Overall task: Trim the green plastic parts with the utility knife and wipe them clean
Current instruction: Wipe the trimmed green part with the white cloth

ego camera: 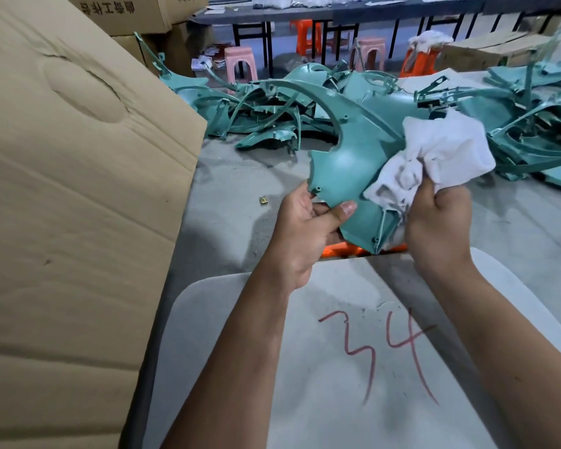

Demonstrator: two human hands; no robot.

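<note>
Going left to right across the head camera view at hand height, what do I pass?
Big cardboard box → small brass-coloured clip on the floor → left hand gripping the green plastic part → white cloth bunched in the right hand.

Cardboard box [72, 189] left, parts pile [337, 105] ahead, stools [240, 61] behind.
</note>
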